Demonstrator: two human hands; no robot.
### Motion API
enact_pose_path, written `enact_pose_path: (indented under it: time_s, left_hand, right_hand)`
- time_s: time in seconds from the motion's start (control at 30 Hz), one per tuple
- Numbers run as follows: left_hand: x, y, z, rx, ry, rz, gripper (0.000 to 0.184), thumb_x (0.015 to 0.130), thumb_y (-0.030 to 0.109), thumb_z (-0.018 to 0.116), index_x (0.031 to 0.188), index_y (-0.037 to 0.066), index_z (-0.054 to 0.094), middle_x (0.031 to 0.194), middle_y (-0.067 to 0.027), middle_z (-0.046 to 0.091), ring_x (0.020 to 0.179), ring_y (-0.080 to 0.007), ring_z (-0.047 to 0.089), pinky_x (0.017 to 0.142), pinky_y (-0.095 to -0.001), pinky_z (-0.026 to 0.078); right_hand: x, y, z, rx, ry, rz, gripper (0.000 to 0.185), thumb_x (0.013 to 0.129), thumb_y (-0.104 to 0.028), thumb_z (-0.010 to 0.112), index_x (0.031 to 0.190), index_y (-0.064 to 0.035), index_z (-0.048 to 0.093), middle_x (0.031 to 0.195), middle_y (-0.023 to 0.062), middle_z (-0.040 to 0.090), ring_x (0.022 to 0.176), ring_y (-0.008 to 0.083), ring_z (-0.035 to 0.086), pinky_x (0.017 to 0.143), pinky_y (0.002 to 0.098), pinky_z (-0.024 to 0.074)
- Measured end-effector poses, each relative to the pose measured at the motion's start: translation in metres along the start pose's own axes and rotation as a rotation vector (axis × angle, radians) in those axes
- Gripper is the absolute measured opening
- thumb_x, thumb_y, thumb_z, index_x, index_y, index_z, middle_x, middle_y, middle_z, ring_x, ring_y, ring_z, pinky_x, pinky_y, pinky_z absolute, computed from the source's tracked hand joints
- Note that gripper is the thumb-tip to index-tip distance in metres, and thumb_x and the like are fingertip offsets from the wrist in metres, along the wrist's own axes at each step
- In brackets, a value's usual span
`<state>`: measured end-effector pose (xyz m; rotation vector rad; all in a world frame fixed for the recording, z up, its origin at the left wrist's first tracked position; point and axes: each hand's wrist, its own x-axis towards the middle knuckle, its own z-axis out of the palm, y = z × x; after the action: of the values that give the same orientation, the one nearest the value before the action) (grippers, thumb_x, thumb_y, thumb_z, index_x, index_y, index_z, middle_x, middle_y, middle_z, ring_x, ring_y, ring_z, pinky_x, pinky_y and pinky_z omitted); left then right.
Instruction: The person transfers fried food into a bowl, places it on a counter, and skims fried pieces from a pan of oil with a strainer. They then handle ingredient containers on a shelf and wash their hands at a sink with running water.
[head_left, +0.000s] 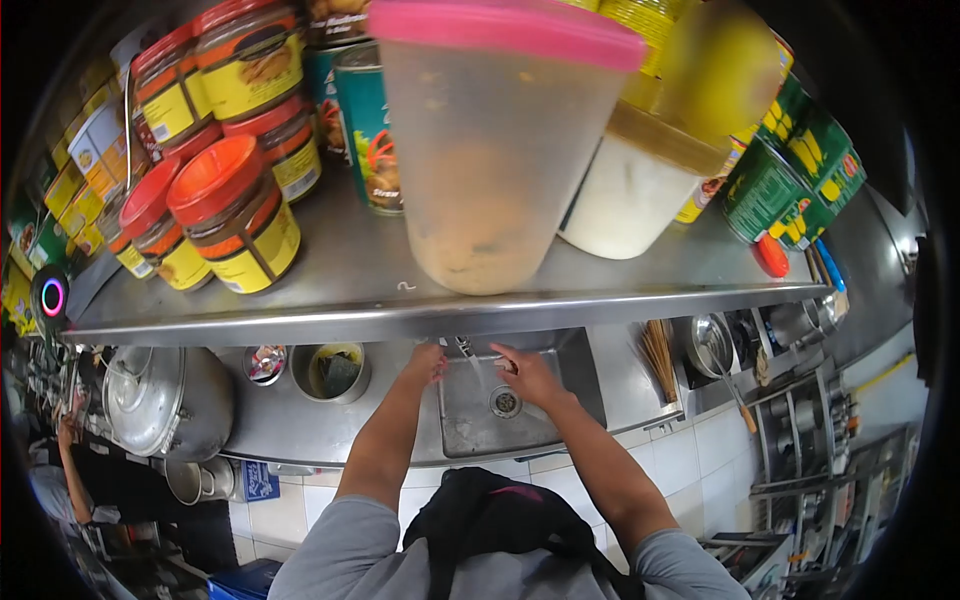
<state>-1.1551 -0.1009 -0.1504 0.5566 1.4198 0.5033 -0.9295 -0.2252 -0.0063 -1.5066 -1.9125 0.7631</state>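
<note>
Over the left rim of the steel sink (590, 385) is my left hand (428, 362), its fingers curled closed. A small pale bit shows at its fingertips, too small to name. My right hand (527, 374) is above the sink basin, to the right of the running water (476, 370). Its fingers are bent around a small greyish thing that I cannot make out. Between my hands, the tap (463, 346) lets a stream fall toward the drain (504, 402). The shelf edge hides what lies behind the tap.
A steel shelf (430, 318) with jars (240, 225), a pink-lidded tub (490, 180) and cans (765, 190) overhangs the sink. Left stand a pot with contents (345, 390) and a large lidded pot (165, 400). Right are thin sticks (657, 355) and a ladle (712, 350). Another person's arm (72, 465) is far left.
</note>
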Motion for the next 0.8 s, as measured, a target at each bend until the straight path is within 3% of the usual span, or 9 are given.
enact_pose_path:
  time_s: [0.1,0.17,0.3,0.37,0.4,0.5,0.53,0.73,0.8]
  left_hand:
    - [0.045,-0.008,-0.013,-0.172,-0.162,-0.002,0.012,0.083,0.013,0.059,0.095,0.01,0.058,0.088,-0.0053,0.059,0.084,-0.0198,0.06,0.074,-0.0443,0.05]
    - [0.073,-0.024,-0.04,0.212,-0.363,0.598,0.014,0.081,0.009,0.059,0.095,0.01,0.058,0.089,-0.006,0.059,0.085,-0.0208,0.06,0.072,-0.0434,0.051]
    - [0.089,0.02,-0.046,-0.215,-0.449,0.18,0.031,0.099,0.042,0.048,0.118,0.02,0.058,0.097,0.004,0.063,0.091,-0.017,0.063,0.071,-0.0352,0.05]
    - [0.032,0.029,-0.031,-0.158,-0.504,0.153,0.032,0.099,0.044,0.048,0.117,0.02,0.059,0.084,0.0043,0.06,0.078,-0.0125,0.059,0.063,-0.0294,0.047]
    - [0.056,0.014,-0.042,-0.18,-0.836,0.107,0.02,0.094,0.034,0.054,0.105,0.02,0.065,0.073,0.0031,0.058,0.067,-0.0118,0.057,0.058,-0.0277,0.045]
    - [0.085,-0.049,-0.054,1.4,-0.891,0.903,0.012,0.075,0.017,0.063,0.081,0.01,0.07,0.076,-0.0055,0.068,0.066,-0.0184,0.064,0.063,-0.033,0.051]
    - [0.059,-0.075,-0.04,2.112,-0.281,1.158,0.019,0.073,0.02,0.067,0.088,0.009,0.072,0.075,-0.0065,0.07,0.072,-0.0181,0.066,0.069,-0.0344,0.053]
    - [-0.034,-0.064,0.002,1.068,-0.29,0.787,0.029,0.09,0.026,0.059,0.106,0.003,0.067,0.097,-0.016,0.069,0.092,-0.0314,0.065,0.08,-0.0406,0.052]
    - [-0.051,-0.092,0.035,1.161,-0.158,0.878,0.036,0.094,0.03,0.052,0.116,0.005,0.065,0.108,-0.0194,0.068,0.101,-0.0373,0.063,0.085,-0.0453,0.05]
  right_hand:
    - [-0.005,-0.005,-0.016,-0.025,0.073,-0.019,0.042,0.085,-0.009,0.068,0.126,-0.013,0.06,0.084,0.0182,0.066,0.073,0.0306,0.064,0.071,0.0355,0.0517]
    - [-0.011,-0.016,-0.03,-0.008,0.126,0.05,0.032,0.09,-0.014,0.063,0.121,-0.0137,0.062,0.095,0.0179,0.068,0.078,0.031,0.066,0.073,0.0374,0.0524]
    - [-0.024,0.072,0.013,0.34,0.4,0.143,0.026,0.09,-0.015,0.061,0.114,-0.0067,0.065,0.117,0.0126,0.067,0.1,0.0297,0.066,0.08,0.0409,0.0542]
    - [-0.044,0.115,0.019,-0.553,-0.434,0.501,0.03,0.088,-0.015,0.061,0.116,-0.0045,0.065,0.118,0.0129,0.066,0.108,0.0317,0.063,0.084,0.0417,0.054]
    - [-0.055,0.114,0.012,-0.465,-0.362,0.571,0.032,0.088,-0.014,0.06,0.118,-0.0056,0.064,0.117,0.0137,0.066,0.109,0.0334,0.063,0.087,0.0428,0.0529]
    - [-0.072,0.111,0.006,-0.286,-0.205,0.466,0.033,0.087,-0.014,0.055,0.118,-0.009,0.065,0.118,0.0148,0.065,0.109,0.0339,0.063,0.093,0.0455,0.0496]
    - [-0.072,0.112,-0.004,-0.22,-0.152,0.316,0.032,0.087,-0.013,0.054,0.118,-0.0106,0.065,0.119,0.0149,0.064,0.107,0.0339,0.063,0.094,0.0461,0.0489]
    - [-0.057,0.1,-0.049,1.045,0.105,0.181,0.032,0.088,-0.017,0.053,0.117,-0.0062,0.062,0.11,0.0149,0.066,0.09,0.0327,0.067,0.074,0.0431,0.0563]
    - [-0.065,0.19,-0.002,0.053,-0.112,0.203,0.028,0.091,-0.019,0.053,0.114,-0.0061,0.061,0.102,0.0109,0.067,0.085,0.028,0.067,0.067,0.0408,0.0568]
